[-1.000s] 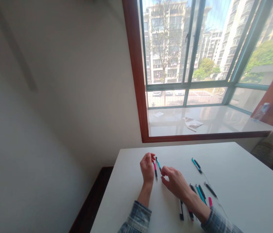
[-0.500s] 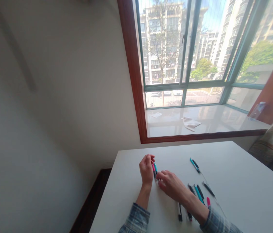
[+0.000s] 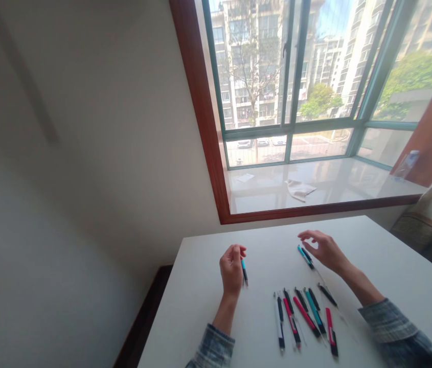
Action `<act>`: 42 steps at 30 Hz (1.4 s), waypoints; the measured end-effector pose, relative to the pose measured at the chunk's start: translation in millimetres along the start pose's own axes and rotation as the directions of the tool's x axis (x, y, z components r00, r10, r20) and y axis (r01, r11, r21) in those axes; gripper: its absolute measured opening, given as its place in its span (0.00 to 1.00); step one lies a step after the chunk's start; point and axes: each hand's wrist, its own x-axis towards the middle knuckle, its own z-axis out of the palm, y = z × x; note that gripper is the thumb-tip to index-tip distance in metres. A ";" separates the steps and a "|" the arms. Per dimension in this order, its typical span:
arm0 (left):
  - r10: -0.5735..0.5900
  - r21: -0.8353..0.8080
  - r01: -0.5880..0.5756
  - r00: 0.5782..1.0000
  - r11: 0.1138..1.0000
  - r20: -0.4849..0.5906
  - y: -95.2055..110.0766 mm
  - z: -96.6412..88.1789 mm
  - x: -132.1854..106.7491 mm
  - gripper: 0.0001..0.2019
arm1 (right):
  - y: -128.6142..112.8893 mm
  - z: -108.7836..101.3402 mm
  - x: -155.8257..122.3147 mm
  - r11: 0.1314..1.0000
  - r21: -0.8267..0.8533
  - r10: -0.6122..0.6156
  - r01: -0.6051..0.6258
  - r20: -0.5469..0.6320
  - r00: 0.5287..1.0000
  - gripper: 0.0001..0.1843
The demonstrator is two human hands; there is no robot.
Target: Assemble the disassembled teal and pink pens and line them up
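Note:
My left hand (image 3: 232, 270) is closed at the left of the white table (image 3: 204, 306). Its fingers curl round the upper ends of pens (image 3: 245, 274), with teal and black barrels and tips pointing down toward me. How many pens it holds is hidden. My right hand (image 3: 325, 250) hovers at the far right with thumb and fingers apart, nothing between them. Just below its fingertips lies a teal and black pen (image 3: 305, 257) with a dark part alongside. Nearer me, several pens lie in a loose row, among them a pink pen (image 3: 306, 317) and a teal pen (image 3: 315, 311).
A black-gripped pen (image 3: 327, 295) and a pink and black pen (image 3: 331, 332) lie at the row's right side. Beyond the table, the window sill (image 3: 262, 199) holds a crumpled cloth (image 3: 300, 189) and a clear bottle (image 3: 406, 164). A wall (image 3: 123, 153) rises at the left.
My right hand has left the pens by my left hand and moved right and away from me, uncovering the row of pens. My left hand has stayed nearly in place.

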 end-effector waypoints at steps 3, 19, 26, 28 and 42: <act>0.002 0.047 -0.004 0.999 0.999 0.039 2.1 5.9 -2.0 0.21 | 30.5 -13.9 -5.5 0.998 0.027 0.049 -0.051 0.082 0.995 0.22; 0.024 0.122 -0.044 0.987 0.992 0.162 -0.1 25.2 -3.4 0.19 | 26.8 -32.7 -5.1 0.969 0.180 0.081 -0.169 0.413 0.907 0.40; 0.046 0.156 -0.071 0.986 0.985 0.159 -2.0 26.2 -3.5 0.20 | 31.1 -33.9 -6.5 0.972 0.157 0.098 -0.177 0.413 0.905 0.34; 0.051 0.170 -0.079 0.986 0.982 0.160 -1.2 25.6 -3.4 0.20 | 30.9 -34.5 -5.5 0.974 0.158 0.088 -0.160 0.387 0.918 0.32; 0.031 0.085 -0.079 0.885 0.993 0.464 19.0 52.5 -30.7 0.16 | -71.9 11.5 -12.2 0.924 0.082 -0.371 0.374 -0.050 0.927 0.37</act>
